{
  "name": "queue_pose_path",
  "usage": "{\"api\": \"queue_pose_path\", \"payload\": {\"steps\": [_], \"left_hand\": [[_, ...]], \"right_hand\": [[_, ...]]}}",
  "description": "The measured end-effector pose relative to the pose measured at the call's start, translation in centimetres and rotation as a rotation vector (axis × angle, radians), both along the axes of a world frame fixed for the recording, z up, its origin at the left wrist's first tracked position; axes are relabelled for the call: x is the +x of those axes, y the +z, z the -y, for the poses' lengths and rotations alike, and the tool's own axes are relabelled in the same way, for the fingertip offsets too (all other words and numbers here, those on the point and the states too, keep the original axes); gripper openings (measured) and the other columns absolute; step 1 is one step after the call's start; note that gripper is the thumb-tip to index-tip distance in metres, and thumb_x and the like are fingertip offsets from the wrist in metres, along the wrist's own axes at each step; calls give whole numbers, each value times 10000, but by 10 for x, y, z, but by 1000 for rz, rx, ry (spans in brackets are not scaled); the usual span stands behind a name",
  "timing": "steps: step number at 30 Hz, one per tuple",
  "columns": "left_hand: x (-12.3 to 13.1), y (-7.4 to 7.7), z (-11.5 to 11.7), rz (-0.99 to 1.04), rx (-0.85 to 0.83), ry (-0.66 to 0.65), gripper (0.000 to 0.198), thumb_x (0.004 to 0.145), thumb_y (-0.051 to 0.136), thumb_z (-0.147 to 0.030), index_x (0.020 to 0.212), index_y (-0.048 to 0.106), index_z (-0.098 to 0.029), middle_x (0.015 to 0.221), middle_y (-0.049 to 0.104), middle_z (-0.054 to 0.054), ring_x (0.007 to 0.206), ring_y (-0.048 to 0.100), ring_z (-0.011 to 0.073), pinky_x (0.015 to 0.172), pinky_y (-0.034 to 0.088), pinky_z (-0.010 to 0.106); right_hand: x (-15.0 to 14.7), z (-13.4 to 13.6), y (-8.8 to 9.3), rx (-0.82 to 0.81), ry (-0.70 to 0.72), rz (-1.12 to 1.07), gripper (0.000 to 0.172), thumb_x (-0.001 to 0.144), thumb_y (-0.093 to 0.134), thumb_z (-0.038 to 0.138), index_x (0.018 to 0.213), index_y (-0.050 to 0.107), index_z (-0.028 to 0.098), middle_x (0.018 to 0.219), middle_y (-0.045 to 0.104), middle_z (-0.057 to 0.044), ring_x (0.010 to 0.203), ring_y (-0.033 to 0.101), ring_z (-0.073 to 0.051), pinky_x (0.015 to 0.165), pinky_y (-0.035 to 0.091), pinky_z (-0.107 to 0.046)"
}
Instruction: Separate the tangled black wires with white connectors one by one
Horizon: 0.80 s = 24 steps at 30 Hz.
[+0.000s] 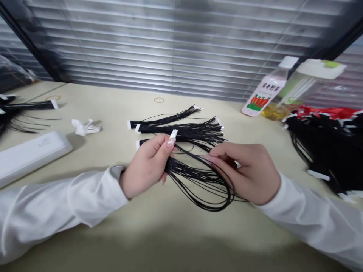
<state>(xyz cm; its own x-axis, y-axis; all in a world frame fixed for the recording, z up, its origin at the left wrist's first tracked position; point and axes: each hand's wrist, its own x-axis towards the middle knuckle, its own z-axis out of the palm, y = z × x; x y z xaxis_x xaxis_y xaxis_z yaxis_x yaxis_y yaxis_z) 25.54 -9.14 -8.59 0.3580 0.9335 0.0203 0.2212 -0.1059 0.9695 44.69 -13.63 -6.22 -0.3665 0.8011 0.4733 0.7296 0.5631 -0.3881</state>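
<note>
Left hand [147, 164] pinching the white connector end [173, 133] of a black wire bundle [198, 181] between thumb and fingers, held up just above the table; right hand [246, 172] curled, fingertips closed on the strands of that same bundle, exact grip partly hidden by the fingers; wires sag between the hands in long loops, over the table, not obviously touching it; white sleeves on both arms.

Three more black wire bundles [178, 128] lie side by side on the beige table [113, 107], just beyond the hands, white-tipped ends pointing left and right; the nearest is partly behind the left hand; a large heap of black wires [326, 151] with white tips sits at right, red material [326, 112] along its far edge; behind it, a carrot-label plastic bottle [268, 88] lying tilted and a clear container with white lid [309, 87]; at left, a long white plastic case [31, 156], crumpled tissue [85, 127], a rubber band [159, 100], and more black wire bundles [28, 106] at the table edge; window blinds [170, 45] behind.
</note>
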Motion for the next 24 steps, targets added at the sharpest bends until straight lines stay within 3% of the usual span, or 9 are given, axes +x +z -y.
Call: {"api": "queue_pose_path", "payload": {"steps": [3, 5, 11, 18, 24], "left_hand": [[-1, 0, 0, 8, 33, 9, 338, 828, 373, -458, 704, 436, -150, 483, 397, -72, 254, 379, 2, 238, 264, 93], [0, -1, 0, 32, 29, 21, 340, 829, 366, -459, 705, 428, -150, 529, 422, -65, 254, 375, -6, 233, 261, 92], [1, -3, -4, 51, -37, 22, 333, 823, 373, -471, 746, 431, -153, 577, 428, -62, 253, 380, -11, 223, 259, 91], [0, -5, -4, -28, -55, -82, 330, 810, 403, -468, 712, 407, -153, 569, 393, -65, 272, 389, -13, 241, 310, 87], [0, -3, -4, -64, -62, -131, 308, 805, 428, -444, 704, 389, -155, 536, 353, -80, 284, 401, -8, 254, 343, 89]], "right_hand": [[3, -3, 6, -110, -26, 57, 254, 794, 490, 257, 551, 488, 186, 415, 434, 53, 379, 334, -58, 406, 302, -198], [7, -7, 6, -107, 22, 114, 280, 798, 478, 264, 530, 499, 184, 418, 442, 40, 395, 355, -69, 417, 301, -212], [12, -18, -9, -22, 84, 58, 138, 806, 476, 231, 788, 609, 197, 683, 613, -35, 627, 542, -136, 582, 417, -256], [12, -19, -35, 60, 6, -44, 143, 711, 618, 288, 701, 542, 167, 720, 544, -55, 622, 513, -135, 571, 437, -261], [12, -22, -39, 193, 68, -56, 87, 758, 571, 211, 678, 549, 186, 661, 585, -39, 720, 571, -168, 676, 480, -297]]}}
